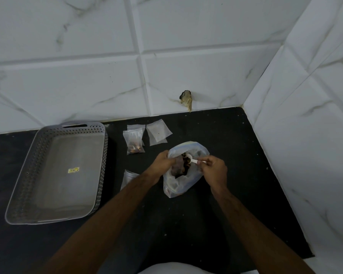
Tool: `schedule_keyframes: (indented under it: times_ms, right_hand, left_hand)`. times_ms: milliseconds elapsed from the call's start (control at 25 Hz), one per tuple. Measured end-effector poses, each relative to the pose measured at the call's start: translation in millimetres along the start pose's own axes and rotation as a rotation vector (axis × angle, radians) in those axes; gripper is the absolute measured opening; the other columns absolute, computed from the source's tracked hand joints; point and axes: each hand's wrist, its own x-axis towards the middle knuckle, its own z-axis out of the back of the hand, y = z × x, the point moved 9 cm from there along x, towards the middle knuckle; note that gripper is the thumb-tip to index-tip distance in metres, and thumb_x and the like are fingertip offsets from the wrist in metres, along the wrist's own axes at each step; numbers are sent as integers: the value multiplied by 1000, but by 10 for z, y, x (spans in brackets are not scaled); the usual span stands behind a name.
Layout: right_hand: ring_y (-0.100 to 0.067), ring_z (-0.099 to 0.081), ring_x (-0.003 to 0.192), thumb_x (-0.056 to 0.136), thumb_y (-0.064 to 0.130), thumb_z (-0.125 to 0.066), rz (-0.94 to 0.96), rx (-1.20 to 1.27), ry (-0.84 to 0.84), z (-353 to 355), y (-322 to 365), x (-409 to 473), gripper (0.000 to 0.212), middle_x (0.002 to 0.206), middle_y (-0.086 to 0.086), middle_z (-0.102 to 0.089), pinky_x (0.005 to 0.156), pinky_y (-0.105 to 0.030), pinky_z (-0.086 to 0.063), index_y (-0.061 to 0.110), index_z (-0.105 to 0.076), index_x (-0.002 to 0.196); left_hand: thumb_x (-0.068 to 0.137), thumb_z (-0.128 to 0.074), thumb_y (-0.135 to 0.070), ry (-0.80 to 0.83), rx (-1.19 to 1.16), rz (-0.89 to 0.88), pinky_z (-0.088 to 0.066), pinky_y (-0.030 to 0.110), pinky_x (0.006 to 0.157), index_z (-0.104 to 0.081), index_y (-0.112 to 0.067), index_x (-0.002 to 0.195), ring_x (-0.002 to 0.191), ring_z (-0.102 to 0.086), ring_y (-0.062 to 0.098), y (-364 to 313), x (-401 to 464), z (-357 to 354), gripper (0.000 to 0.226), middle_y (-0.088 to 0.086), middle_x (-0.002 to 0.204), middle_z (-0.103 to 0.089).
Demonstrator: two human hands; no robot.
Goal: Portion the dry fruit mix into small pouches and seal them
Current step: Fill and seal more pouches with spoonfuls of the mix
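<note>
Counting stuff on this black counter (206, 224), left to right: one grey perforated basket (18, 186) by the left edge, with a little yellow sticker (73, 170) on its floor. Next come the small clear pouches near the back edge. One filled pouch (134, 142) has dry fruit sitting in its bottom, with another pouch (136, 127) peeking out behind it, and just to the right there's an empty pouch (158, 132) that seems to lie on top of one more, hard to say for sure. Another clear pouch (129, 177) sits nearer the front, half hidden behind the left forearm. So four or five small ones, can't pin it down.

Then one big zip bag (178, 186) of dry fruit mix (183, 165), roughly mid-counter, mouth wide open.

Hands: the left hand (161, 162) has its fingers curled round the bag's left rim, holding the mouth open. The right hand (214, 168) pinches the handle of one small white scoop (192, 159), bowl end down in the mix.

Up on the tiled wall (67, 76) there's a single dark blob of something (186, 98) just above the counter's back edge.
</note>
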Motion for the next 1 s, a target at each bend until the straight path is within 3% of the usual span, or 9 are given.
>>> schedule_keyframes:
  times_ms: [80, 160, 240, 400, 600, 800, 1000]
  right_hand:
    - [-9, -69, 91, 90, 8, -72, -47, 53, 11, -10, -31, 2, 14, 98, 5, -74, 77, -26, -57, 18, -76, 100]
    - [-8, -68, 92, 90, 7, -71, -76, 63, 46, -49, -44, 15, 16, 99, 5, -73, 76, -24, -56, 18, -75, 102]
    - [-7, -68, 93, 90, 7, -70, -61, 52, 38, -51, -26, 39, 16, 99, 6, -72, 80, -25, -57, 18, -75, 100]
    - [-7, -69, 91, 90, 7, -70, -8, 4, 10, -67, 22, 63, 15, 97, 5, -73, 81, -27, -57, 18, -74, 99]
    - [-9, -69, 94, 89, 8, -71, -29, 14, -5, -61, 22, 149, 16, 95, 7, -73, 84, -30, -58, 21, -75, 97]
    - [-6, -69, 93, 89, 9, -72, 57, -23, 27, -146, 89, 124, 15, 95, 9, -74, 83, -30, -59, 19, -76, 98]
    - [-18, -74, 88, 87, 3, -73, -140, 172, 68, -159, -119, 114, 14, 90, -2, -76, 75, -31, -62, 15, -78, 92]
  left_hand:
    - [88, -71, -11, 37, -46, 12, -58, 36, 74, -60, -6, 127, 88, -70, 24, 28, 17, -10, 41, 14, 107, -70]
    - [90, -68, -11, -34, 27, 8, -58, 39, 88, -56, -12, 131, 104, -69, 24, 19, 20, 53, 42, 13, 120, -68]
    - [93, -64, -8, -84, 109, -26, -57, 37, 91, -50, -17, 137, 111, -64, 21, -57, 11, 62, 46, 8, 125, -62]
    - [94, -62, -6, -19, 242, -72, -52, 45, 102, -33, -27, 151, 122, -56, 20, -163, 87, 19, 68, 0, 133, -52]
    - [93, -60, -2, -13, 229, -54, -54, 45, 100, -56, -18, 131, 114, -63, 23, -188, 143, 21, 41, 9, 125, -62]
    - [88, -56, 4, -26, 105, -53, -55, 48, 98, -64, -15, 119, 110, -66, 29, -128, 142, 92, 37, 14, 116, -67]
    - [86, -57, 2, -56, -3, -35, -55, 47, 95, -64, -13, 116, 110, -66, 32, -39, 112, 162, 35, 18, 117, -68]
